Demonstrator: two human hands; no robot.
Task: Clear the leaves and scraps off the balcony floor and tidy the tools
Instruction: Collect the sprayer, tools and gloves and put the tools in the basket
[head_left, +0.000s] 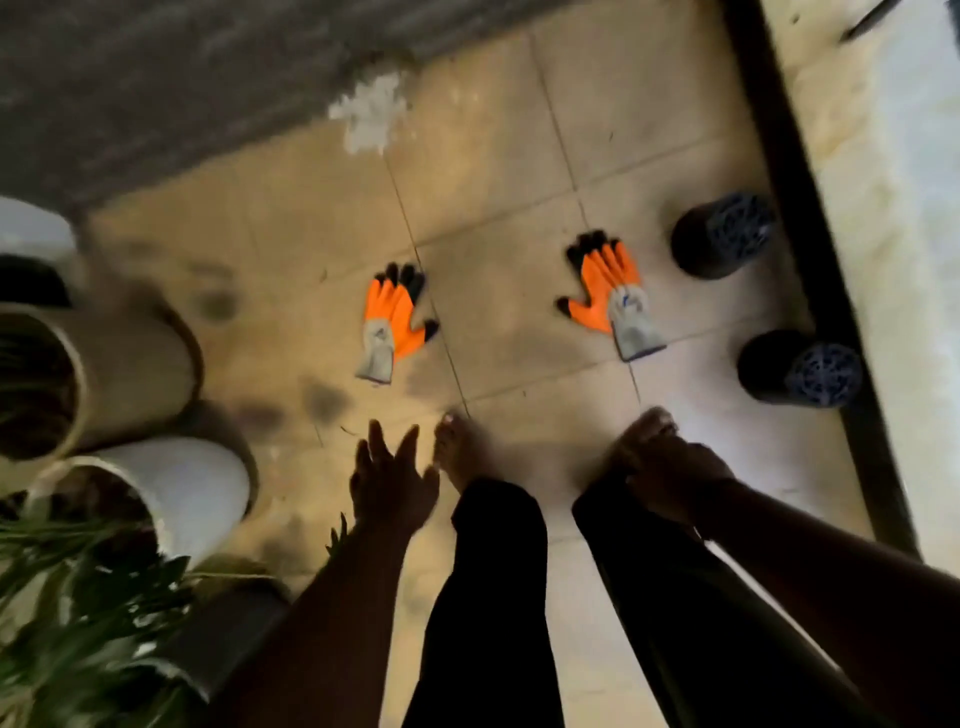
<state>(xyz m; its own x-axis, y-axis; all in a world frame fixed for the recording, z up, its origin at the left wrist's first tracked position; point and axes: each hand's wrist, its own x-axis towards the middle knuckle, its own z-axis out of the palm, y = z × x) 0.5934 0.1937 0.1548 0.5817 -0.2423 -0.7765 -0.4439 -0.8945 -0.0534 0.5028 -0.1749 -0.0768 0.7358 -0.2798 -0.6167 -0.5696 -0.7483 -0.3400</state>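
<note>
The tiled floor (498, 156) fills most of the view, beige, with dark stains toward 9 o'clock and small dark scraps near the middle. A grey wall (156, 78) crosses from 10 to 12 o'clock, with a white patch (371, 111) at its foot. A dark sill (810, 260) runs down the 3 o'clock side.

At 8 o'clock stand planters: a tan pot (130, 364), a white pot (197, 488) below it, and green leaves (88, 597) at 7 o'clock. Another white pot (31, 228) shows at 9 o'clock.

The person stands at 6 o'clock in dark trousers (493, 597), bare feet on the tiles.

Two black pots lie on their sides by the sill: one (722, 236) at 2 o'clock, the other (800, 369) at 3 o'clock, well apart.

Two orange-and-grey gloves lie flat on the floor, well apart: the left glove (389, 325) just left of centre, the right glove (613, 296) at 2 o'clock of centre, near the first black pot.

The left hand (392, 478) is spread wide, fingers straight, holding nothing, below the left glove and apart from it. The right hand (670, 473) is at 4 o'clock over the right foot; blur and shadow hide its fingers, so I cannot tell whether it is wide or closed.
</note>
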